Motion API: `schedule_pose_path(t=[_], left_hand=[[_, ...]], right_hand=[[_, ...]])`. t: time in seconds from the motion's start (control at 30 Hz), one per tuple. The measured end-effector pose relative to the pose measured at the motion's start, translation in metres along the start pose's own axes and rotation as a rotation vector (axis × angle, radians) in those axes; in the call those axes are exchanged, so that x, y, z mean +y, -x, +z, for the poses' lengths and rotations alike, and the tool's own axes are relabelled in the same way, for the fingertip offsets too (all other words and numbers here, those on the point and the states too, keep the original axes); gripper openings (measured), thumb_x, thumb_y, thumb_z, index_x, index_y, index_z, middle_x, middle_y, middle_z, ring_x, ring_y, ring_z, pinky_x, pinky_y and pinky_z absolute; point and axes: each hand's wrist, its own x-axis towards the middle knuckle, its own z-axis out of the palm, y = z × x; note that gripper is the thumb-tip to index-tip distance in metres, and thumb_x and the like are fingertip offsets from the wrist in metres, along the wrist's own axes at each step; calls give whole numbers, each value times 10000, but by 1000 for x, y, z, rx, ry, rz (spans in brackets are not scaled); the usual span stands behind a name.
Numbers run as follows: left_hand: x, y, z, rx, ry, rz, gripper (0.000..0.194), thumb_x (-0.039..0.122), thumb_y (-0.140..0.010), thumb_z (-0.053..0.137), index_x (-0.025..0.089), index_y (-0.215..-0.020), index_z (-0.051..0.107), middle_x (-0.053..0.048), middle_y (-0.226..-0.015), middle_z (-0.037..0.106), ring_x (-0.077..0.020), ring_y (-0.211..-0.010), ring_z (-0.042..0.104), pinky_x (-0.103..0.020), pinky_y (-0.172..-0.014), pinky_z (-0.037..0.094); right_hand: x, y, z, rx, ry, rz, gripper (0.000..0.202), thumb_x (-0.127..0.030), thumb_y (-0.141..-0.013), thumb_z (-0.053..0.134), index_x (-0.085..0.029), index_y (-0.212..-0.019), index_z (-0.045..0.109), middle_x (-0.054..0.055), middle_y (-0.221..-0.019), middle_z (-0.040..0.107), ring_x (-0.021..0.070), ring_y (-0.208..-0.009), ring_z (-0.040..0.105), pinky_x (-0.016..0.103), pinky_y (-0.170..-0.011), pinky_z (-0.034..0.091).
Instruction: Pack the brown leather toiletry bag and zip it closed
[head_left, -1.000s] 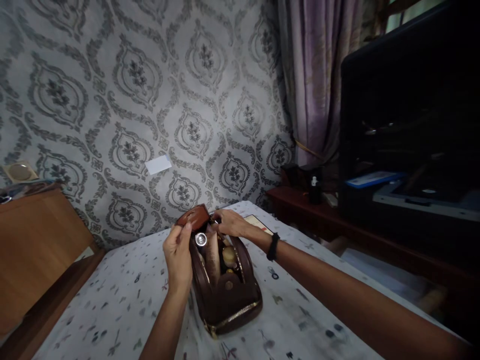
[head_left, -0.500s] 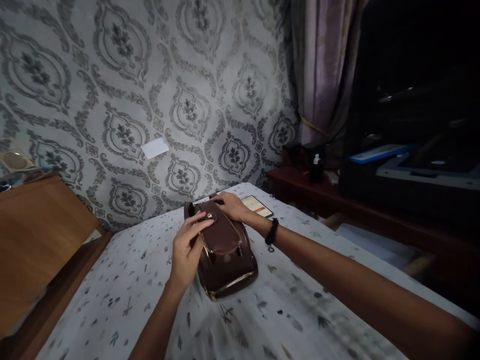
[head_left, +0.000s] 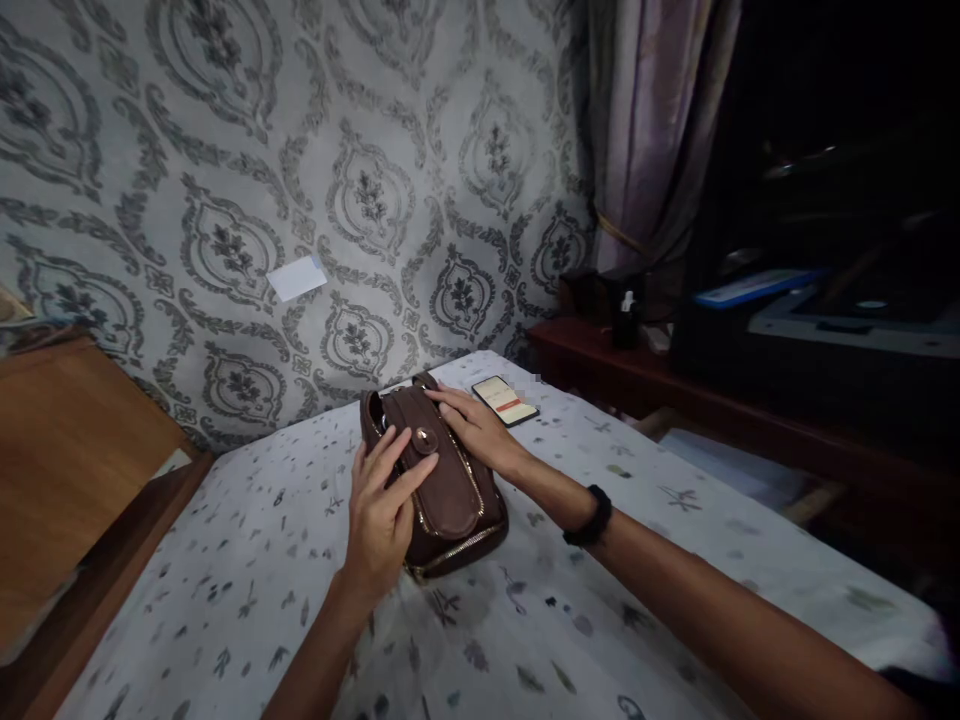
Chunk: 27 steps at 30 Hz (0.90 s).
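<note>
Left hand (head_left: 379, 515) and right hand (head_left: 484, 435) are upon a brown bag (head_left: 450, 495).
The bag lies on the bed (head_left: 255, 570), near its far edge. The left hand rests on the bag's flap, fingers spread apart; the right hand lies along the right side, its fingers stretched. A phone (head_left: 504, 397) is near the bed's far right corner.
</note>
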Motion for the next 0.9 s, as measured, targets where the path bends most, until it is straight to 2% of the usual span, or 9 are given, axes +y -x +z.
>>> schedule_pose_path(t=[0.1, 0.2, 0.37, 0.43, 0.5, 0.57, 0.63, 0.77, 0.9], left_hand=[[0, 2, 5, 5, -85, 29, 534, 38, -965, 407, 354, -1329, 637, -45, -1514, 533, -237, -1468, 406, -546, -1228, 256], [1, 3, 8, -14, -119, 31, 534, 40, -965, 400, 342, -1347, 618, -46, -1522, 524, -241, -1489, 368, -561, -1232, 238], [-2, 5, -2, -96, 40, 26, 507, 122, -983, 408, 345, -1420, 536, -49, -1580, 442, -265, -1505, 334, -572, -1247, 201], [-6, 4, -6, -96, 147, -53, 465, 188, -1002, 408, 338, -1427, 524, -50, -1598, 410, -268, -1506, 330, -529, -1243, 248], [-12, 1, -7, -27, 237, -176, 444, 259, -1025, 388, 339, -1448, 498, -46, -1620, 371, -263, -1514, 313, -487, -1232, 292], [-17, -4, -1, 63, 294, -298, 459, 321, -1036, 382, 353, -1490, 446, -33, -1646, 324, -259, -1526, 287, -479, -1237, 283], [-21, -9, 8, 89, 322, -392, 469, 376, -1031, 411, 364, -1499, 440, -22, -1651, 316, -263, -1534, 267, -496, -1255, 235], [-20, -16, 19, -1, 349, -443, 441, 450, -1000, 473, 350, -1421, 558, -26, -1613, 393, -286, -1535, 257, -524, -1264, 187], [-35, -28, 7, 58, 467, -492, 445, 515, -991, 455, 298, -1349, 604, -66, -1502, 530, -270, -1435, 431, -464, -1218, 297]], right_hand=[[2, 11, 1, 40, -111, -29, 502, -502, -1014, 388, -246, -1372, 631, 100, -1541, 508, 255, -1458, 425, 499, -1236, 274], [0, 22, 5, 65, -141, -49, 593, -616, -960, 468, -242, -1400, 604, 121, -1569, 466, 277, -1474, 399, 513, -1236, 276], [-4, 32, 9, 117, -94, -60, 552, -541, -960, 508, -207, -1388, 610, 147, -1564, 465, 289, -1460, 420, 518, -1226, 305], [-4, 32, 10, 124, -81, -59, 537, -531, -962, 503, -204, -1370, 625, 148, -1556, 476, 295, -1450, 435, 526, -1222, 313], [-4, 31, 10, 122, -70, -49, 537, -532, -959, 506, -203, -1364, 630, 145, -1556, 477, 299, -1445, 442, 536, -1218, 318], [-4, 30, 10, 119, -61, -40, 543, -535, -957, 501, -198, -1363, 632, 143, -1556, 478, 298, -1443, 445, 539, -1217, 317], [-6, 30, 9, 115, -51, -27, 554, -543, -958, 487, -189, -1356, 639, 147, -1552, 482, 299, -1442, 447, 540, -1217, 316], [-16, 32, 8, 95, 4, 32, 621, -591, -916, 529, -163, -1351, 646, 168, -1561, 462, 327, -1453, 426, 556, -1211, 319], [-23, 36, 7, 91, 72, 63, 638, -569, -853, 624, -202, -1374, 633, 153, -1586, 429, 347, -1452, 422, 571, -1198, 335]])
